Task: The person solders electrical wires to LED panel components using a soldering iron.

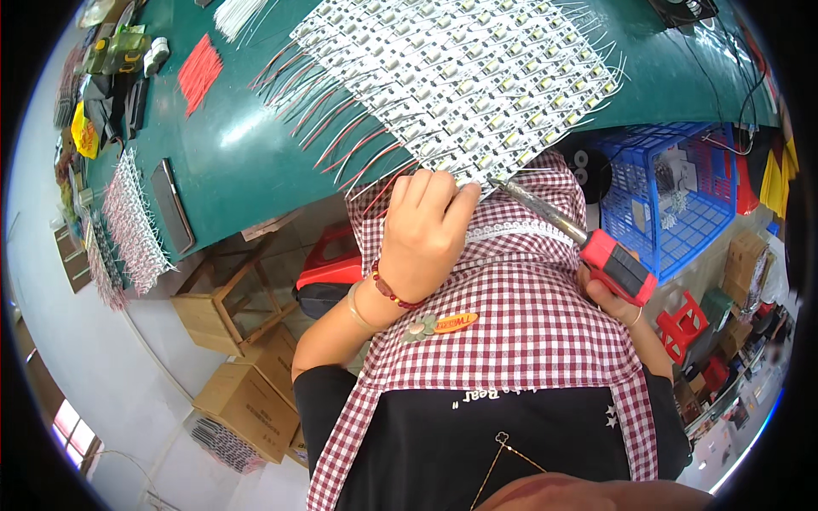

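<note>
A large panel of small white circuit boards (pixel 460 81) lies on the green table, its near corner at the table's edge. Rows of red and white wires (pixel 336 136) stick out along its left side. At that near corner, my left hand (pixel 423 228) is closed with its fingertips pressed down; what they pinch is hidden behind the fingers. My right hand (pixel 603 296) grips a soldering iron (pixel 620 268) with a red and black handle. The iron's metal tip reaches the panel's near corner, just right of my left fingertips.
Loose red wires (pixel 200 74) and white wires (pixel 240 17) lie on the table at the far left. A phone (pixel 173 204) rests near wired board strips (pixel 136 221). To the right stands a blue plastic basket (pixel 656 200). A red stool (pixel 332 258) and cardboard boxes (pixel 247 409) are below left.
</note>
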### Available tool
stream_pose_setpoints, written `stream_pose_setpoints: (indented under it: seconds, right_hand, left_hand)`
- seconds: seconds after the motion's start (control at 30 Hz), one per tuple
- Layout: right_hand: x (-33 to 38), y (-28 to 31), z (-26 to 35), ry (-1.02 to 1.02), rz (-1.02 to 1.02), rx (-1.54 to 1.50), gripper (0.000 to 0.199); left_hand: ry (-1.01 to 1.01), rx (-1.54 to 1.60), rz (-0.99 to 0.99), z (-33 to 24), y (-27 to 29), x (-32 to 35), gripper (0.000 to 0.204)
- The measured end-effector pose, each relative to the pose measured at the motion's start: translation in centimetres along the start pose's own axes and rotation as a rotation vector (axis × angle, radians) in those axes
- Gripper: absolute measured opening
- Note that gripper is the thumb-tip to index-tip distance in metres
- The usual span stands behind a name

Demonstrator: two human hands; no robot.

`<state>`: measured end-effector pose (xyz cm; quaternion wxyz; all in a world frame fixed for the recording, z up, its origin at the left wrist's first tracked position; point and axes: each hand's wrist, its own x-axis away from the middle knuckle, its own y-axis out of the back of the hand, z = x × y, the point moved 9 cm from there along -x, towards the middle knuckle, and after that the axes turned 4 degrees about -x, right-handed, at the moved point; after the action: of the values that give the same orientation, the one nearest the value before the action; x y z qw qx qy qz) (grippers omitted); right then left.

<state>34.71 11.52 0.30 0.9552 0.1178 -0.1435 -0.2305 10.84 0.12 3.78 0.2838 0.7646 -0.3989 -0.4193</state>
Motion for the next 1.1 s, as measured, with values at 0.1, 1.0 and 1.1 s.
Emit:
stream_pose_setpoints:
  seconds: [0.1, 1.0, 1.1]
  right_hand:
    - [0.6, 0.2, -0.7, -0.044, -0.026, -0.008, 0.024]
    - [0.1, -0.4, 0.6, 0.104, -0.042, 0.115, 0.025]
    - [0.9, 0.1, -0.8, -0.012, -0.070, 0.122, 0.024]
  left_hand:
    - [-0.010, 0.002, -0.014, -0.1, 0.0, 0.1, 0.026]
    - [0.020, -0.006, 0.012, -0.3, 0.0, -0.3, 0.020]
    - [0.003, -0.003, 0.027, -0.3, -0.2, -0.8, 0.018]
